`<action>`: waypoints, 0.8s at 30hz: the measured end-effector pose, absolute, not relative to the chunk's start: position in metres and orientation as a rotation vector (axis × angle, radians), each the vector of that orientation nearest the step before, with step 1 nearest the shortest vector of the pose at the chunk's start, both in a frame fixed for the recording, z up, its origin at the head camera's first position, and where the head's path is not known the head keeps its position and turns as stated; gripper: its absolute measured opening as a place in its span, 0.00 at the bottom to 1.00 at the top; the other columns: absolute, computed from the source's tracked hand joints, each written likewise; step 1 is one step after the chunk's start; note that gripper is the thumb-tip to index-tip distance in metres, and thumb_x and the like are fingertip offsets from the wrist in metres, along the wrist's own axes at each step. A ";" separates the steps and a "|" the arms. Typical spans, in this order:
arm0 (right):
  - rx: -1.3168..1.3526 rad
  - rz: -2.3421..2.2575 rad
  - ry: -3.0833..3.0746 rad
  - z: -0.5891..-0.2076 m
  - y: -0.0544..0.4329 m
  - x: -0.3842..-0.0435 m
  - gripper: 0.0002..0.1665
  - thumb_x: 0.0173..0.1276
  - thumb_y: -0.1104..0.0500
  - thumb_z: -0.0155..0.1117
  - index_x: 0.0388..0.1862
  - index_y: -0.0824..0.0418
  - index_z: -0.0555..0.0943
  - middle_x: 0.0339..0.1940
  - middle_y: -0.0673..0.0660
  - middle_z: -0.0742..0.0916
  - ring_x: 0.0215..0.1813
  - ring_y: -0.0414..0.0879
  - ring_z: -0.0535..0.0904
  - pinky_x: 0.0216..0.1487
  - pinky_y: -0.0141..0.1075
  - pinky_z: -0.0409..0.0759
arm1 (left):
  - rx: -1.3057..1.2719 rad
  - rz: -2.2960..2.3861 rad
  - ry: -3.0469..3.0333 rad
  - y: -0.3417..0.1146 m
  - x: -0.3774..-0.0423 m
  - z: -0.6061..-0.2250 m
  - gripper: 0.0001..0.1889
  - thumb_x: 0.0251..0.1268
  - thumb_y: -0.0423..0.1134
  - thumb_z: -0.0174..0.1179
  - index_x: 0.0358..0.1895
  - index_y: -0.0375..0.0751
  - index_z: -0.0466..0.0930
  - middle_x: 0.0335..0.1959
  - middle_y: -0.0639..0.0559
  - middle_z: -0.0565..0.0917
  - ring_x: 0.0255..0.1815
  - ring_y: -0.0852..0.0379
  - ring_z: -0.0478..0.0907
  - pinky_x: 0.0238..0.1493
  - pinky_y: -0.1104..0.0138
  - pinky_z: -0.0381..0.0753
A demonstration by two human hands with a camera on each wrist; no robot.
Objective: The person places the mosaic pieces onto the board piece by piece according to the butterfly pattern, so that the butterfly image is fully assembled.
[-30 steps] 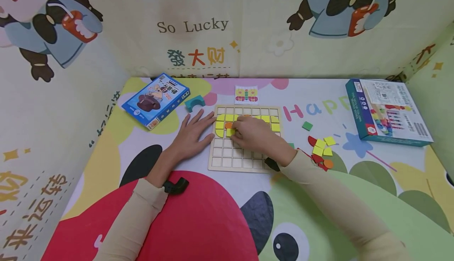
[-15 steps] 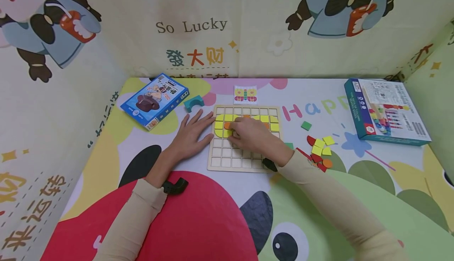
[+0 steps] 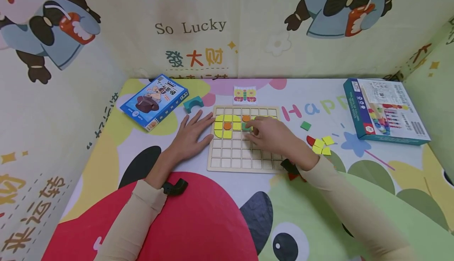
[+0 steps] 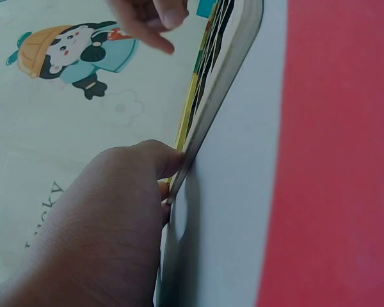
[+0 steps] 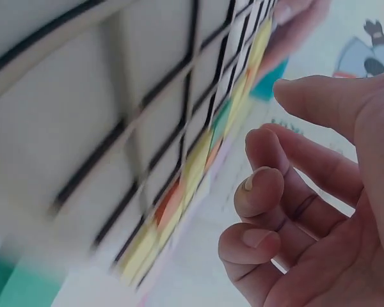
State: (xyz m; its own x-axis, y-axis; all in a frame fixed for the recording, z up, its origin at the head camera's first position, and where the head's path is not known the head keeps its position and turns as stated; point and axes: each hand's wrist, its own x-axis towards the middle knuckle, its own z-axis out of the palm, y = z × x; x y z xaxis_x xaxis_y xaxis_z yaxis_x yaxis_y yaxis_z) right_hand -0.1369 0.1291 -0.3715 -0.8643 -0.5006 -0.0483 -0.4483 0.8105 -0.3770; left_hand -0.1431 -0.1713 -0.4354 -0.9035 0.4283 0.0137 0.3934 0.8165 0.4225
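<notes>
A wooden grid board lies on the table, its upper rows partly filled with coloured tiles. At the left of its third row is a yellow square tile, with an orange round tile above it. My right hand hovers over the board's right half, fingertips beside a green square tile. In the right wrist view its thumb and loosely bent fingers stand apart with nothing between them. My left hand lies spread at the board's left edge, where the left wrist view shows its thumb touching the side.
A butterfly pattern card sits behind the board. Loose yellow tiles, a red tile and a green tile lie to the right. A blue box, a teal arch block and a larger box stand further back.
My right hand has let go of the yellow square tile, now level in its cell, and moved right, uncovering the orange and green tiles. My left hand stays put.
</notes>
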 end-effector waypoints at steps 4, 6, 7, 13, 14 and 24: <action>-0.676 -0.569 2.873 -0.368 0.163 -0.133 0.22 0.72 0.50 0.74 0.59 0.59 0.88 0.35 0.54 0.88 0.36 0.47 0.77 0.35 0.35 0.79 | 0.664 0.655 2.921 -0.171 -0.143 -0.435 0.36 0.78 0.59 0.53 0.85 0.57 0.60 0.89 0.58 0.57 0.92 0.46 0.41 0.88 0.37 0.33; -0.643 -0.566 2.885 -0.368 0.182 -0.131 0.22 0.71 0.51 0.75 0.58 0.60 0.88 0.34 0.54 0.88 0.33 0.47 0.76 0.32 0.35 0.77 | 0.662 0.653 2.924 -0.172 -0.143 -0.436 0.36 0.78 0.59 0.52 0.85 0.57 0.60 0.88 0.58 0.57 0.92 0.47 0.41 0.89 0.38 0.33; -0.624 -0.566 2.887 -0.367 0.191 -0.130 0.22 0.71 0.51 0.75 0.59 0.61 0.87 0.34 0.55 0.88 0.33 0.46 0.76 0.31 0.35 0.76 | 0.662 0.654 2.925 -0.172 -0.143 -0.436 0.36 0.78 0.59 0.52 0.85 0.57 0.60 0.88 0.58 0.58 0.92 0.47 0.41 0.89 0.38 0.33; -0.490 -0.563 2.933 -0.367 0.250 -0.120 0.23 0.70 0.52 0.75 0.60 0.62 0.87 0.35 0.55 0.88 0.36 0.47 0.77 0.33 0.33 0.77 | 0.664 0.648 2.924 -0.172 -0.145 -0.438 0.36 0.78 0.60 0.52 0.85 0.57 0.60 0.88 0.59 0.57 0.92 0.47 0.41 0.89 0.39 0.33; -0.466 -0.566 2.943 -0.368 0.260 -0.119 0.23 0.71 0.52 0.75 0.59 0.62 0.87 0.35 0.55 0.88 0.36 0.48 0.77 0.33 0.33 0.76 | 0.663 0.644 2.924 -0.172 -0.145 -0.438 0.36 0.78 0.60 0.52 0.85 0.57 0.60 0.88 0.59 0.57 0.92 0.48 0.41 0.89 0.39 0.33; -0.248 -0.561 2.904 -0.384 0.328 -0.102 0.26 0.74 0.48 0.71 0.61 0.66 0.85 0.36 0.56 0.87 0.36 0.48 0.78 0.29 0.31 0.73 | 0.660 0.638 2.922 -0.172 -0.146 -0.439 0.36 0.78 0.59 0.53 0.85 0.58 0.59 0.89 0.59 0.57 0.92 0.48 0.40 0.89 0.39 0.33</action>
State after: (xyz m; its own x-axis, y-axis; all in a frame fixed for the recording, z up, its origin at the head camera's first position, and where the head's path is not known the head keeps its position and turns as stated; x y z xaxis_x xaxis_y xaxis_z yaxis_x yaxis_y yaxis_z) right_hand -0.1018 0.3278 -0.3836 -0.9711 -0.1950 -0.1373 -0.1299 0.9153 -0.3812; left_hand -0.1462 -0.1724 -0.4391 -0.9041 0.4270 0.0145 0.3941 0.8205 0.4141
